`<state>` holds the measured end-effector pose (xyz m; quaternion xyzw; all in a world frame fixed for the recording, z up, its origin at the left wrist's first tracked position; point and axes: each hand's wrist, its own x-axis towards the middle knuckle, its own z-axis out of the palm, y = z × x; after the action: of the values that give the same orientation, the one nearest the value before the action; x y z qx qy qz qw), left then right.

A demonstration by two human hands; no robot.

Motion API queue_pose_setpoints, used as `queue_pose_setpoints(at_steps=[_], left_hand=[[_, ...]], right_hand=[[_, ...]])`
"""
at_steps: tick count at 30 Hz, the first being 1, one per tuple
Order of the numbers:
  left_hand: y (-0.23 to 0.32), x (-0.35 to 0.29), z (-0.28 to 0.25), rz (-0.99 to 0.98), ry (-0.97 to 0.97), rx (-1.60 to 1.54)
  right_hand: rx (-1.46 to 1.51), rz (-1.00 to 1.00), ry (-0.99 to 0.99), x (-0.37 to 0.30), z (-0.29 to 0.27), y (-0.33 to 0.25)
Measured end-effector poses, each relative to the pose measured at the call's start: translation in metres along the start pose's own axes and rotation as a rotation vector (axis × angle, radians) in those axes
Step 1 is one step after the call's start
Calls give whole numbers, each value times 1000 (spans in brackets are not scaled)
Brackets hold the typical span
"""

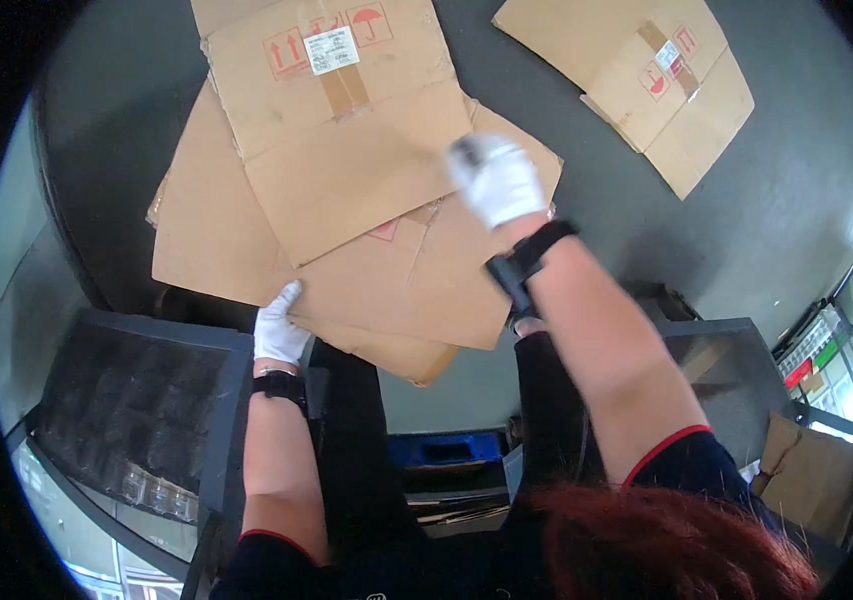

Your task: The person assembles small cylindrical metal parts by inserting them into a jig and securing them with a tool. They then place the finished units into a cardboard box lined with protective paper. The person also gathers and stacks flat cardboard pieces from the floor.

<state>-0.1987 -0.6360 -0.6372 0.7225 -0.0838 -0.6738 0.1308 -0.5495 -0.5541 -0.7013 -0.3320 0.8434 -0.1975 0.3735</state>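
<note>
A loose pile of flattened brown cardboard boxes lies before me. The top flattened box (346,170) carries a white label, brown tape and red printed symbols. Beneath it, another cardboard sheet (416,290) sticks out toward me at an angle. My left hand (281,328), in a white glove, pinches that lower sheet's near left edge, thumb on top. My right hand (496,180), gloved too, is over the right side of the pile, beside the top box's edge. Motion smears its fingers; a dark patch shows at their tips, and whether they hold anything is unclear.
Another flattened box (646,85) lies apart at the far right on the dark surface (786,190). Dark padded frames stand at both sides, the left one (136,400) larger. Between my legs is a blue bin (446,449). A brown carton (811,475) stands at lower right.
</note>
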Motion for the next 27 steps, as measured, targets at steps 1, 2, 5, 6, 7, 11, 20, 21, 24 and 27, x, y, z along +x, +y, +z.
queue_pose_setpoints(at_steps=[1,2,5,6,7,11,20,21,24,27], left_hand=[[1,3,-7,18,1,16],[0,23,-8,-26,-22,25],[6,35,-12,-54,-73,65],[6,36,-9,-69,-36,85],[5,34,-13,-78,-34,57],[2,28,-13,-65,-9,28],[1,27,-23,-114,6,68],[5,27,-21,-122,3,84],[3,25,-18,-72,-4,94],[6,33,-19,-67,-61,181]], right_hand=[[-30,-32,102,20,-11,33],[-78,55,206,36,-19,76],[221,639,47,89,-54,176],[719,866,153,106,-59,198],[1227,1081,251,113,-59,211],[1600,1089,296,113,-45,249],[1922,1268,581,124,-47,241],[1929,1181,628,125,-48,248],[1968,1007,614,126,-47,263],[1848,1029,423,137,-61,306]])
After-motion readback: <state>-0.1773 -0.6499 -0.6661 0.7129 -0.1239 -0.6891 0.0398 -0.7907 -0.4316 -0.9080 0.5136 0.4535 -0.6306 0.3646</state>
